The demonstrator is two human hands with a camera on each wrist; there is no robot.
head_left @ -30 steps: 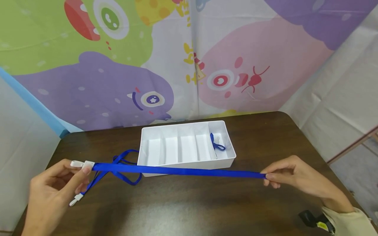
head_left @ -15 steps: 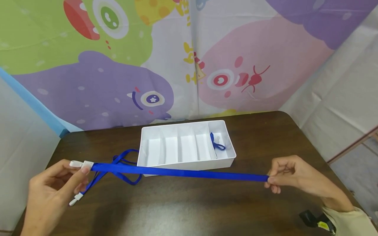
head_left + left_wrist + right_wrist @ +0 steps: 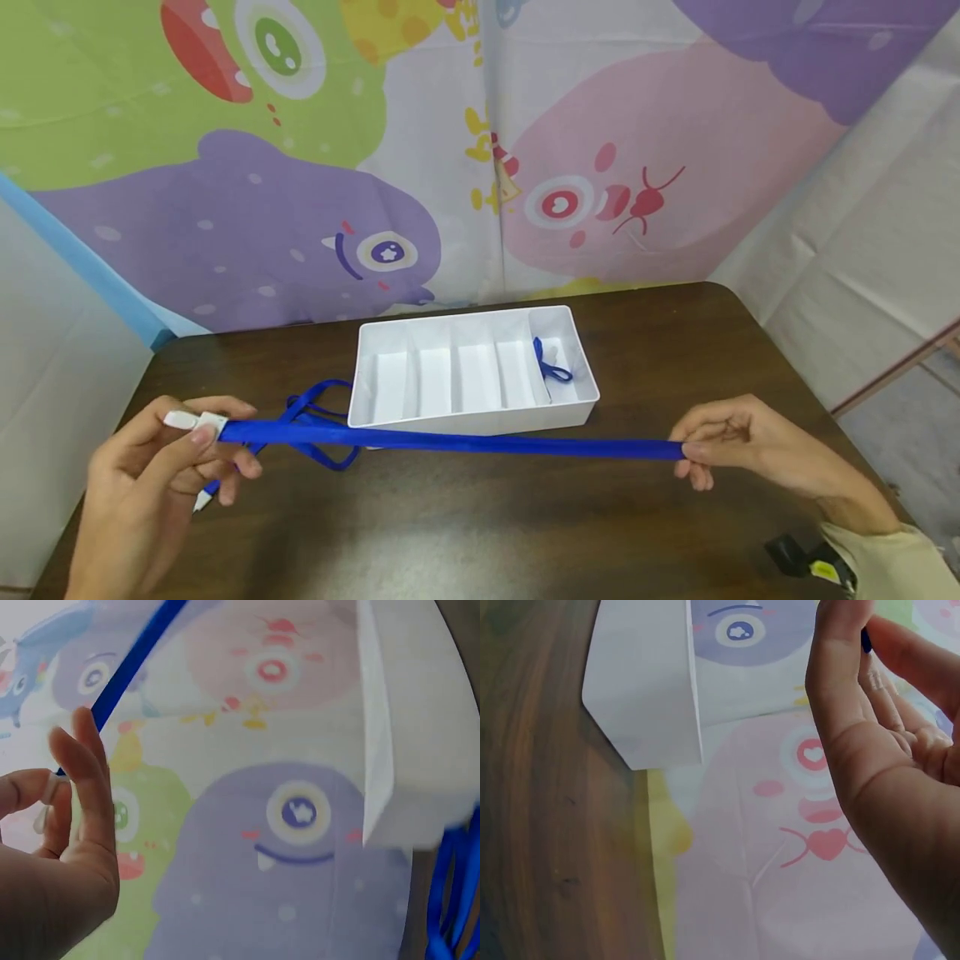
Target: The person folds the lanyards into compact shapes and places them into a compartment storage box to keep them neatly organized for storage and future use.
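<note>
A blue lanyard (image 3: 465, 442) is stretched nearly level between both hands, in front of the white divided box. My left hand (image 3: 161, 479) pinches its white plastic clip (image 3: 202, 425) between thumb and index finger, the other fingers spread apart. At the opposite end, my right hand (image 3: 731, 446) pinches the strap between thumb and fingers. In the left wrist view the blue strap (image 3: 135, 664) rises away from the hand. Only a small dark-blue bit of strap (image 3: 866, 640) shows between the fingers in the right wrist view.
The white box (image 3: 474, 423) has several compartments; a folded blue lanyard (image 3: 555, 372) lies in the rightmost one. Another blue lanyard (image 3: 326, 460) lies loose on the brown table (image 3: 480, 533), left of the box, partly behind my left hand. A cartoon-printed cloth (image 3: 465, 208) hangs behind.
My left hand has shifted slightly right, and its lower fingers have spread out, covering part of the loose lanyard's clip. The strap has turned narrower to view. My right hand has barely moved.
</note>
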